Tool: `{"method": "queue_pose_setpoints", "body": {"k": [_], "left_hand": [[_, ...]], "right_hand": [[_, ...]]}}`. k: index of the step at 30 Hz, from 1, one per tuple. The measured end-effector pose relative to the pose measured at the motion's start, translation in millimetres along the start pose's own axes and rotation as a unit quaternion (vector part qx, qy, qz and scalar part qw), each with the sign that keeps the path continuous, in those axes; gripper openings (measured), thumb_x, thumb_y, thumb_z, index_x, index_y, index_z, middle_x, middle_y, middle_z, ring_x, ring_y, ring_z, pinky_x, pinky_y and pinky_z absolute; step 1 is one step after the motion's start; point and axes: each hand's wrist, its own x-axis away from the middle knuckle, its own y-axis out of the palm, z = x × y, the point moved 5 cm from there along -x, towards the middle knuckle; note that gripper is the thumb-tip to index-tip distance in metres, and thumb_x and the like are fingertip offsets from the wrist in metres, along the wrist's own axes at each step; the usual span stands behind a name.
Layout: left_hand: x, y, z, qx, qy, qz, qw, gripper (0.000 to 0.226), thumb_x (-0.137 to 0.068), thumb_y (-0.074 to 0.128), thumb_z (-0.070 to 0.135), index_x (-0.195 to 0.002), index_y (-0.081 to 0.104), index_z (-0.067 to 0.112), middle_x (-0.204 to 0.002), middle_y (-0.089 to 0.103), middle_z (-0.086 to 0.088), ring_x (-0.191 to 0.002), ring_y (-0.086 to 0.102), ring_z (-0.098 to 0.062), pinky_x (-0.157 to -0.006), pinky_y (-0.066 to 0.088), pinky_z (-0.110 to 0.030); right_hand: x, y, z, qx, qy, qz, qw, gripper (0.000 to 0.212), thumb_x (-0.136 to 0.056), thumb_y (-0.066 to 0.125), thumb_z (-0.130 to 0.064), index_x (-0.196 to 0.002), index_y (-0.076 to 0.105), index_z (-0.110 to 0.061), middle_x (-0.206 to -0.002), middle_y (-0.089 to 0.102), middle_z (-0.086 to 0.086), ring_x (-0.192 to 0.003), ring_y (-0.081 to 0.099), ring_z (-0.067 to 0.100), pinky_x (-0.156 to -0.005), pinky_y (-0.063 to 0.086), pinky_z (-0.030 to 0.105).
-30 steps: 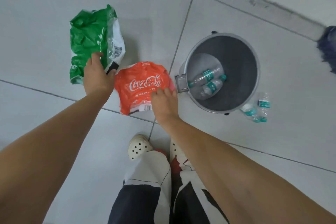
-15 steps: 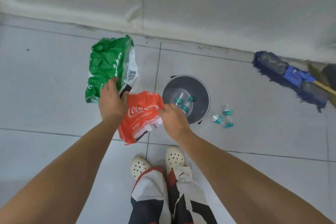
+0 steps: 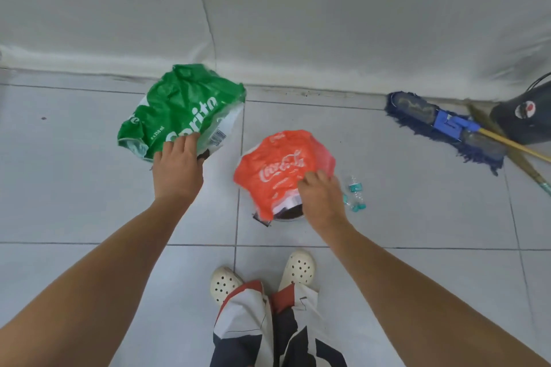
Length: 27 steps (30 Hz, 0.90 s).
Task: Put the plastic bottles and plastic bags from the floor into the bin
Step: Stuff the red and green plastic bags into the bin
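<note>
Green bag [image 3: 182, 110]: crumpled Sprite wrapper, held up off the floor at the left, near the wall's base.
Left hand [image 3: 178, 168]: fingers closed on the green bag's lower edge.
Red bag [image 3: 280, 168]: Coca-Cola wrapper, held over the bin and covering most of its mouth.
Bin [image 3: 290, 215]: only a sliver of rim and dark interior shows beneath the red bag.
Right hand [image 3: 322, 197]: pinched shut on the red bag's right lower edge.
Bottles [image 3: 354, 192]: small clear ones with teal labels, lying on the tiled floor [image 3: 417, 202] just right of the bin.
Mop [image 3: 441, 125]: blue, flat against the floor at the far right.
</note>
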Motion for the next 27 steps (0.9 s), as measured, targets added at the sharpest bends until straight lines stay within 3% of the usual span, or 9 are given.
{"method": "queue_pose_setpoints", "body": {"k": [5, 8, 9, 11, 13, 15, 17, 24, 27], "left_hand": [[25.5, 23.7, 17.3, -0.125, 0.107, -0.058, 0.985, 0.053, -0.078, 0.063, 0.003, -0.129, 0.048, 0.008, -0.114, 0.061, -0.012, -0.100, 0.052, -0.034, -0.081, 0.041, -0.044], [35.7, 40.5, 34.5, -0.163, 0.173, -0.088, 0.967, 0.061, -0.074, 0.064, 0.004, -0.132, 0.045, 0.012, -0.118, 0.060, -0.006, -0.103, 0.052, -0.029, -0.083, 0.041, -0.040], [37.1, 47.1, 41.3, -0.165, 0.196, -0.100, 0.961, 0.064, -0.076, 0.064, 0.007, -0.135, 0.040, 0.014, -0.123, 0.058, -0.005, -0.107, 0.051, -0.027, -0.087, 0.041, -0.039], [41.2, 62.5, 56.4, -0.156, 0.243, -0.133, 0.948, 0.069, -0.084, 0.061, 0.025, -0.143, 0.027, 0.020, -0.140, 0.046, -0.004, -0.124, 0.043, -0.026, -0.101, 0.035, -0.042], [47.5, 74.6, 69.3, -0.147, 0.270, -0.157, 0.938, 0.079, -0.087, 0.050, 0.053, -0.149, 0.012, 0.024, -0.154, 0.027, -0.006, -0.140, 0.025, -0.027, -0.114, 0.016, -0.049], [55.3, 82.2, 77.0, -0.150, 0.274, -0.150, 0.938, 0.084, -0.085, 0.037, 0.066, -0.151, 0.004, 0.025, -0.158, 0.016, -0.008, -0.145, 0.012, -0.026, -0.116, 0.001, -0.051], [61.3, 86.2, 78.0, -0.132, 0.253, -0.130, 0.950, 0.084, -0.085, 0.034, 0.067, -0.151, 0.007, 0.022, -0.158, 0.018, -0.009, -0.145, 0.011, -0.025, -0.116, -0.002, -0.051], [79.1, 101.8, 93.3, -0.071, 0.197, -0.142, 0.967, 0.088, -0.083, 0.046, 0.065, -0.149, 0.017, 0.015, -0.154, 0.027, -0.008, -0.144, 0.018, -0.024, -0.118, 0.004, -0.049], [83.2, 113.5, 133.9, -0.011, 0.226, -0.133, 0.965, 0.080, -0.084, 0.048, 0.060, -0.143, 0.035, 0.009, -0.146, 0.040, -0.013, -0.137, 0.033, -0.031, -0.115, 0.020, -0.051]], "right_hand": [[7.2, 2.6, 33.6, 0.058, 0.049, 0.002, 0.997, 0.032, -0.034, 0.085, 0.005, -0.060, 0.069, -0.005, -0.065, 0.066, 0.011, -0.066, 0.065, 0.029, -0.057, 0.056, 0.036], [1.4, 19.5, 33.4, 0.045, 0.048, -0.060, 0.996, 0.028, -0.070, 0.073, -0.002, -0.098, 0.068, -0.004, -0.103, 0.066, 0.014, -0.103, 0.057, 0.034, -0.087, 0.050, 0.044], [-0.4, 27.7, 31.7, 0.034, 0.041, -0.085, 0.995, 0.033, -0.078, 0.065, -0.003, -0.111, 0.063, -0.006, -0.115, 0.062, 0.012, -0.113, 0.050, 0.033, -0.093, 0.045, 0.045], [1.4, 35.1, 27.8, 0.016, 0.021, -0.086, 0.996, 0.038, -0.081, 0.062, -0.006, -0.118, 0.057, -0.012, -0.121, 0.060, 0.006, -0.118, 0.045, 0.031, -0.090, 0.043, 0.044], [5.7, 35.4, 30.5, 0.013, 0.024, -0.056, 0.998, 0.037, -0.082, 0.062, -0.016, -0.119, 0.057, -0.015, -0.121, 0.059, 0.004, -0.114, 0.047, 0.030, -0.083, 0.043, 0.042], [13.6, 39.9, 42.8, 0.005, 0.043, -0.033, 0.999, 0.036, -0.083, 0.059, -0.023, -0.118, 0.056, -0.014, -0.122, 0.058, 0.006, -0.111, 0.049, 0.030, -0.083, 0.042, 0.043], [22.2, 47.4, 60.1, -0.010, 0.069, -0.021, 0.997, 0.035, -0.086, 0.058, -0.025, -0.119, 0.056, -0.013, -0.128, 0.055, 0.008, -0.113, 0.050, 0.031, -0.087, 0.042, 0.045], [45.2, 77.7, 114.0, -0.067, 0.150, -0.028, 0.986, 0.036, -0.092, 0.050, -0.032, -0.123, 0.056, -0.014, -0.141, 0.046, 0.010, -0.124, 0.045, 0.030, -0.094, 0.042, 0.044], [56.1, 97.8, 150.4, -0.091, 0.214, -0.026, 0.972, 0.036, -0.091, 0.051, -0.033, -0.121, 0.056, -0.014, -0.139, 0.048, 0.009, -0.117, 0.048, 0.029, -0.088, 0.045, 0.042]]}}
